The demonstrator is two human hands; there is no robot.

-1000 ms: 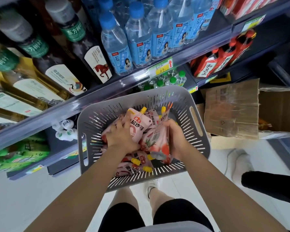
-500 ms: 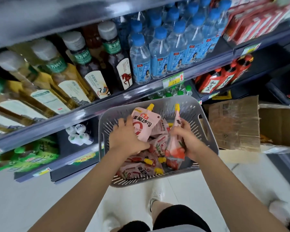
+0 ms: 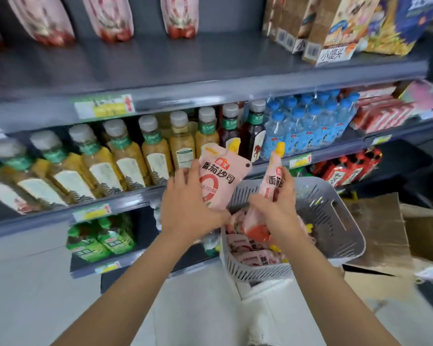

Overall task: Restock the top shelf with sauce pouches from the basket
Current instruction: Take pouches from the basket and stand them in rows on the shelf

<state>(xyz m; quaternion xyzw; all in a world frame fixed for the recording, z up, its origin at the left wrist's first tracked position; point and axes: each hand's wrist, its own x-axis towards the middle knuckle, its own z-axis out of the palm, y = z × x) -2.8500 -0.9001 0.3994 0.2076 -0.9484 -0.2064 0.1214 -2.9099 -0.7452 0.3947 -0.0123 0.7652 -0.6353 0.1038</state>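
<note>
My left hand (image 3: 189,204) grips a pink sauce pouch (image 3: 220,177) with a yellow cap, held upright above the grey basket (image 3: 335,221). My right hand (image 3: 276,211) grips a second pink pouch (image 3: 273,186) by its side, cap up. Several more pouches (image 3: 250,255) lie in the basket. On the top shelf (image 3: 160,63) three pink pouches (image 3: 179,16) stand at the back, with bare grey shelf in front of them.
Boxed snacks (image 3: 335,28) fill the top shelf's right part. The shelf below carries tea bottles (image 3: 125,158) and blue-capped water bottles (image 3: 308,126). Cardboard boxes (image 3: 385,231) sit on the floor to the right of the basket.
Both hands have lifted their pouches up out of the basket. The view has tilted upward, bringing the top shelf into sight.
</note>
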